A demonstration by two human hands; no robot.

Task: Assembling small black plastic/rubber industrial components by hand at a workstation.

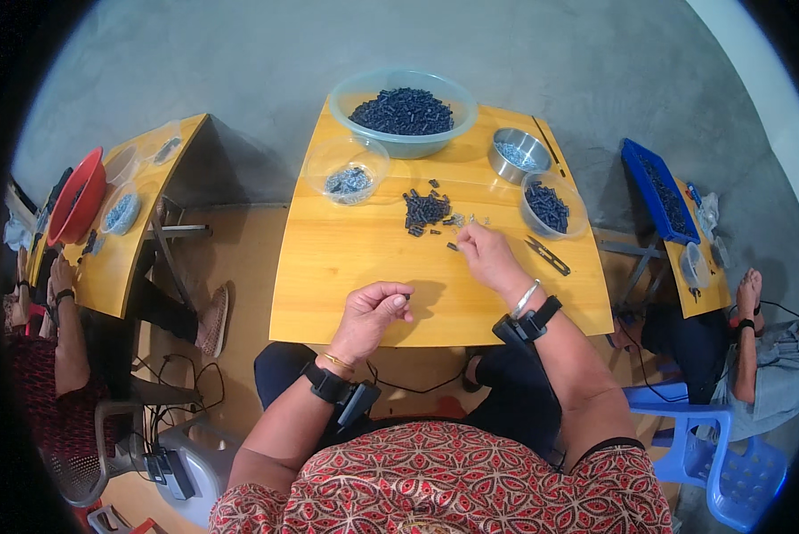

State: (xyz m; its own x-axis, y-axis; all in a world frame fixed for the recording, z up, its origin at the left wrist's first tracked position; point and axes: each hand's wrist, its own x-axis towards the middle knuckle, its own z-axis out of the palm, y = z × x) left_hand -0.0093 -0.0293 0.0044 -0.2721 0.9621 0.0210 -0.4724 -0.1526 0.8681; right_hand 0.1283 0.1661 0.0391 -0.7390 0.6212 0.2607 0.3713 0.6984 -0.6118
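Head view looks down on our yellow wooden table (pixel 364 267), and we place everything else by it. Our left hand (pixel 374 313) hovers over the table's near edge with its fingers curled in and a small dark plastic piece (pixel 405 295) pinched at the fingertips, raised off the wood, we judge, so it can be worked on. Our right hand (pixel 486 254) reaches toward the table's middle, fingers drawn together and tips down among tiny silvery metal bits (pixel 464 219) scattered there; whether it has already gripped one we cannot tell.

Just beyond those bits lies a loose pile of dark plastic parts (pixel 426 211), kept within easy reach of both hands. At the table's far edge stands a large clear bowl (pixel 405 133) heaped with the same dark parts. Toward the far left sits a smaller clear bowl (pixel 349 160) of greyish pieces. Toward the far right stands a steel bowl (pixel 517 156) of small metal bits, and nearer us on that side a clear tub (pixel 551 209) of dark parts. Black thread snips (pixel 548 254) lie near the right edge, close to our right hand.

Other people sit at similar tables well off to either side.
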